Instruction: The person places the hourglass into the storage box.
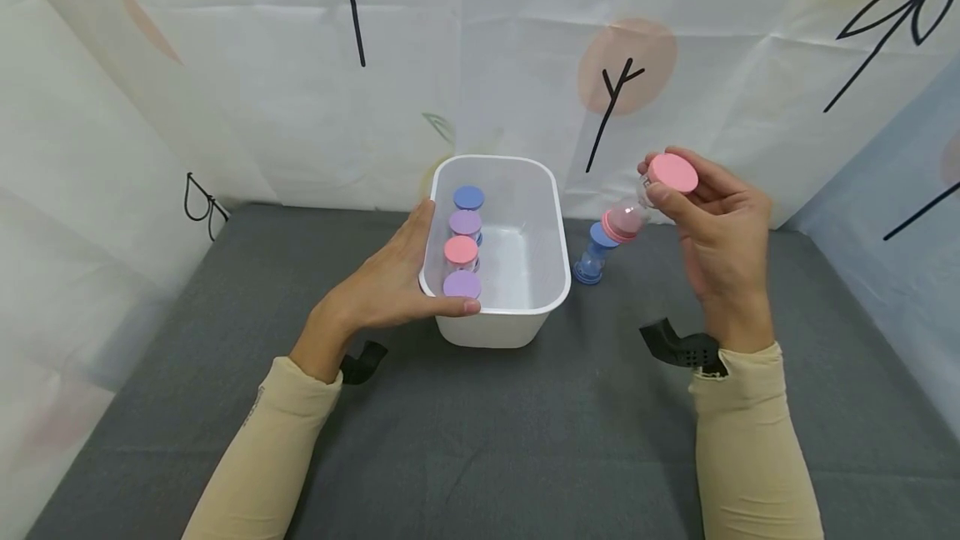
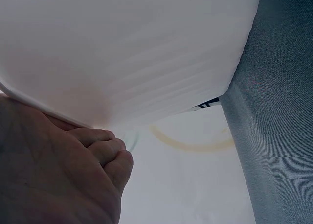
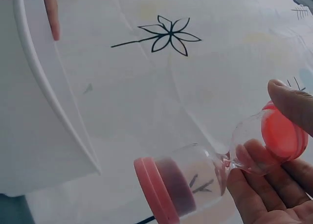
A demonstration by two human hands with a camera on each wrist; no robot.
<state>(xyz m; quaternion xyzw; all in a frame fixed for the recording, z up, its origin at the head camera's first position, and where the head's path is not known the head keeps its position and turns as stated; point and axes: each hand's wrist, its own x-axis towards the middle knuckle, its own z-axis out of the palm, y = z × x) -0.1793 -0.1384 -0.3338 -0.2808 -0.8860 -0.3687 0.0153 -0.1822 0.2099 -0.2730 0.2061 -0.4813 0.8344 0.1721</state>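
My right hand (image 1: 723, 219) holds a pink-capped hourglass (image 1: 671, 173) tilted in the air, right of a white plastic bin (image 1: 498, 327). Thumb and fingers pinch its upper cap; clear bulbs and pink sand (image 3: 176, 185) show in the right wrist view. My left hand (image 1: 386, 273) grips the bin's near left corner, thumb across the front rim and fingers along the left side. Inside, a blue-capped hourglass (image 1: 468, 197), two purple-capped hourglasses (image 1: 465, 222) and a pink-capped hourglass (image 1: 461, 251) stand in a row along the left wall.
A blue hourglass (image 1: 591, 261) stands on the grey cloth-covered table (image 1: 525, 440), right of the bin, partly behind the held one. A white patterned cloth (image 1: 517, 82) hangs behind the table, with more cloth at both sides.
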